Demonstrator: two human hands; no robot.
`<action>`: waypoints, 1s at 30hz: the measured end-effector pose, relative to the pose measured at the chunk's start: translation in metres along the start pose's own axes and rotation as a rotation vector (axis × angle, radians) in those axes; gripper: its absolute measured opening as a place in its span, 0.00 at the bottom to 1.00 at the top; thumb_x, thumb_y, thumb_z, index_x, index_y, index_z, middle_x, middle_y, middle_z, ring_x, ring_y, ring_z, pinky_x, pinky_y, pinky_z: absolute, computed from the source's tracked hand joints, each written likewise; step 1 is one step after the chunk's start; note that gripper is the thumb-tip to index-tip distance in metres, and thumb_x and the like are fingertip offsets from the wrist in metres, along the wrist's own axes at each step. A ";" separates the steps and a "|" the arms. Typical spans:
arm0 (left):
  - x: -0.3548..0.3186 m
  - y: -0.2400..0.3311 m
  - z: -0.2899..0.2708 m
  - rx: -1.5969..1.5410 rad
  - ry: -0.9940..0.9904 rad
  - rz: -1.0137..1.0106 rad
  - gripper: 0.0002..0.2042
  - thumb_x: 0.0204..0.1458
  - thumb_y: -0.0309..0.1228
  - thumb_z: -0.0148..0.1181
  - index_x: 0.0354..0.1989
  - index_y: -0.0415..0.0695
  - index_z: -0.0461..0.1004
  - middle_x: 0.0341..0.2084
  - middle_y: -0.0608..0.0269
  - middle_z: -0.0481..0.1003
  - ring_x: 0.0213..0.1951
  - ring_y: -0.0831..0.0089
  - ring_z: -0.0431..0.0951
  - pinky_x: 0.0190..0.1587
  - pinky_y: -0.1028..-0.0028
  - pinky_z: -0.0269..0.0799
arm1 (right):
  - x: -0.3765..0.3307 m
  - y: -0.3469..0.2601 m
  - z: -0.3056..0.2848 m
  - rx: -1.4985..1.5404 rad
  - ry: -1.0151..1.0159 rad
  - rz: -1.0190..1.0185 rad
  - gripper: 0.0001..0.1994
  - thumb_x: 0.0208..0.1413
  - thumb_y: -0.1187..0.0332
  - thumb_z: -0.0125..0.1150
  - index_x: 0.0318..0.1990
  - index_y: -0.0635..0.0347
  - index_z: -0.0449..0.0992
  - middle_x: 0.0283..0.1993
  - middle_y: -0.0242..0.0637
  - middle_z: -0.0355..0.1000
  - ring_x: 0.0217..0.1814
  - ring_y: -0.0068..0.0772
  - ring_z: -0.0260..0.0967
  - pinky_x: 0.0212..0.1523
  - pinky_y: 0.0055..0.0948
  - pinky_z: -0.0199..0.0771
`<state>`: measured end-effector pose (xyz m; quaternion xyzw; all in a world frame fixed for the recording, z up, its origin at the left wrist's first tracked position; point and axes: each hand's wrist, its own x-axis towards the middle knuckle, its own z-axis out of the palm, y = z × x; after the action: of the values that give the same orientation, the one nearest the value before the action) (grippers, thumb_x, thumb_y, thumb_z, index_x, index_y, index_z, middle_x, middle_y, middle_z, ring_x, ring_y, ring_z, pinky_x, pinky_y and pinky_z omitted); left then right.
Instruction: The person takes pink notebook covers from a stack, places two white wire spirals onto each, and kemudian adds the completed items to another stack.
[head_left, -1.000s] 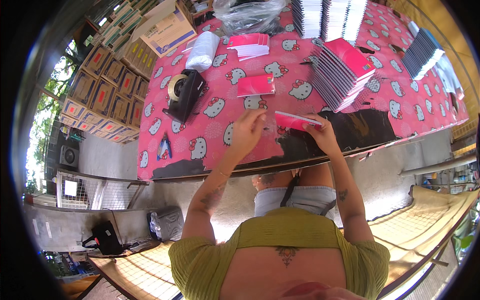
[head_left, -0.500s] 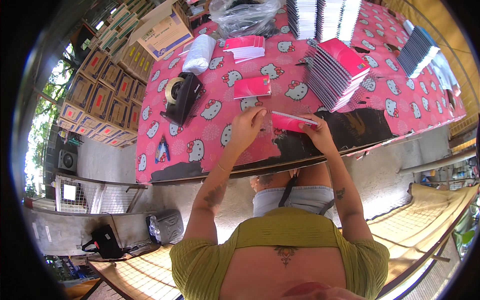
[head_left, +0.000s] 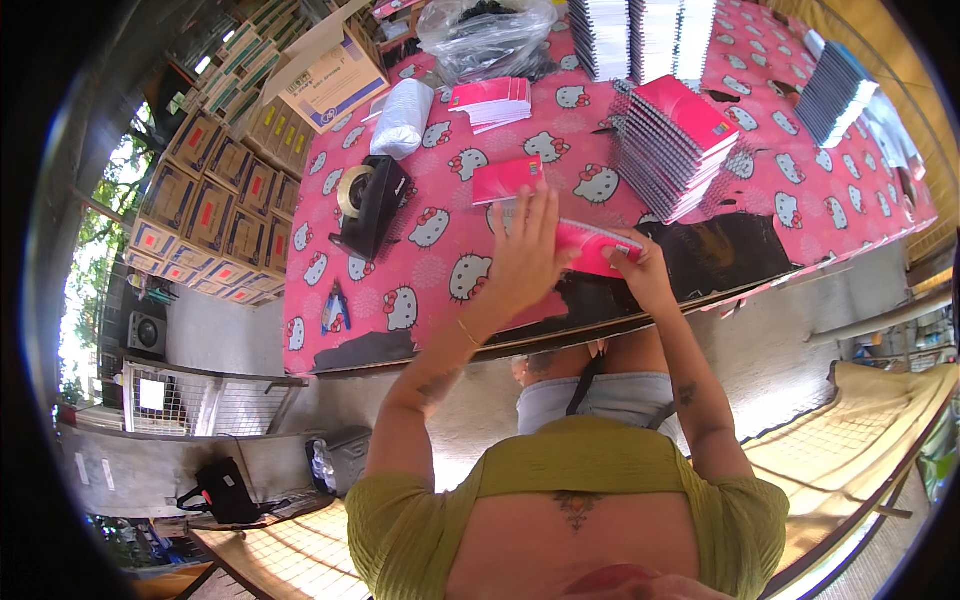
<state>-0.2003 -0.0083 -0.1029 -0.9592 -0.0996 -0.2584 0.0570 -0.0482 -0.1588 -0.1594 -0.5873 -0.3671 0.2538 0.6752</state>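
A pink spiral notebook [head_left: 590, 246] is held near the table's front edge, its spiral side facing away from me. My right hand [head_left: 643, 268] pinches its right end between thumb and fingers. At its left end, my left hand [head_left: 527, 252] has its fingers stretched out, with the thumb close to the cover. Just beyond my left fingertips lies a pink notebook or pad [head_left: 505, 180], partly covered by that hand. To the right rises a stack of pink spiral notebooks [head_left: 680, 150].
The table [head_left: 440, 225] has a torn pink cartoon-print cover. On it are a black tape dispenser [head_left: 375, 210], blue-handled pliers [head_left: 336, 308], a white roll [head_left: 404, 120], pink pads [head_left: 490, 98], a plastic bag [head_left: 485, 40], white spiral stacks [head_left: 655, 40] and dark notebooks [head_left: 838, 95]. Cardboard boxes [head_left: 215, 200] stand left.
My left hand has gone from curled fingers to stretched ones and moved right, onto the notebook's left end. The right hand keeps its hold. The whole view has shifted slightly.
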 end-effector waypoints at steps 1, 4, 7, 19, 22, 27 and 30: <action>-0.020 0.012 0.012 -0.037 -0.048 -0.012 0.37 0.59 0.49 0.54 0.68 0.32 0.56 0.68 0.38 0.55 0.67 0.43 0.56 0.64 0.38 0.46 | -0.001 -0.007 0.001 0.061 0.027 0.052 0.12 0.59 0.75 0.64 0.50 0.66 0.78 0.42 0.32 0.77 0.43 0.19 0.71 0.46 0.21 0.71; -0.025 0.017 0.021 -0.050 -0.003 -0.059 0.40 0.59 0.51 0.52 0.69 0.31 0.53 0.71 0.37 0.50 0.73 0.42 0.47 0.67 0.33 0.38 | -0.002 -0.014 0.002 0.015 0.026 0.000 0.12 0.59 0.75 0.64 0.50 0.66 0.77 0.42 0.33 0.78 0.43 0.18 0.71 0.46 0.22 0.72; 0.007 0.007 0.000 0.046 0.003 -0.102 0.40 0.59 0.53 0.49 0.70 0.32 0.53 0.71 0.39 0.51 0.73 0.44 0.47 0.68 0.33 0.35 | -0.004 -0.017 0.009 0.029 -0.016 -0.011 0.12 0.60 0.75 0.63 0.50 0.66 0.76 0.41 0.31 0.77 0.40 0.17 0.70 0.43 0.21 0.72; -0.031 0.029 0.006 -0.158 -0.169 0.208 0.38 0.60 0.53 0.49 0.70 0.35 0.54 0.71 0.41 0.53 0.73 0.44 0.48 0.69 0.39 0.37 | -0.019 -0.043 -0.006 0.204 0.029 0.099 0.11 0.59 0.75 0.63 0.49 0.66 0.76 0.38 0.29 0.75 0.36 0.14 0.69 0.38 0.19 0.71; 0.009 0.017 -0.013 -0.014 -0.014 0.105 0.41 0.59 0.58 0.46 0.70 0.35 0.55 0.70 0.42 0.54 0.73 0.46 0.49 0.68 0.39 0.41 | -0.020 -0.042 -0.004 0.095 -0.087 0.061 0.12 0.59 0.74 0.63 0.49 0.66 0.76 0.38 0.29 0.75 0.37 0.15 0.70 0.40 0.21 0.72; -0.007 0.036 -0.007 0.028 -0.144 0.244 0.42 0.58 0.59 0.45 0.69 0.35 0.55 0.70 0.42 0.54 0.72 0.46 0.51 0.68 0.38 0.42 | -0.022 -0.044 -0.006 0.146 -0.038 0.065 0.13 0.59 0.75 0.62 0.51 0.67 0.75 0.40 0.32 0.77 0.41 0.18 0.71 0.44 0.22 0.74; 0.000 0.041 -0.011 0.015 -0.137 0.196 0.40 0.59 0.58 0.45 0.68 0.34 0.58 0.70 0.43 0.54 0.71 0.45 0.52 0.68 0.38 0.42 | -0.021 -0.043 -0.005 0.036 -0.111 0.006 0.13 0.59 0.77 0.61 0.52 0.68 0.76 0.43 0.35 0.78 0.43 0.18 0.72 0.46 0.22 0.74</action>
<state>-0.1963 -0.0500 -0.0958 -0.9793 -0.0109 -0.1846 0.0819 -0.0606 -0.1859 -0.1216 -0.5611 -0.3975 0.2944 0.6637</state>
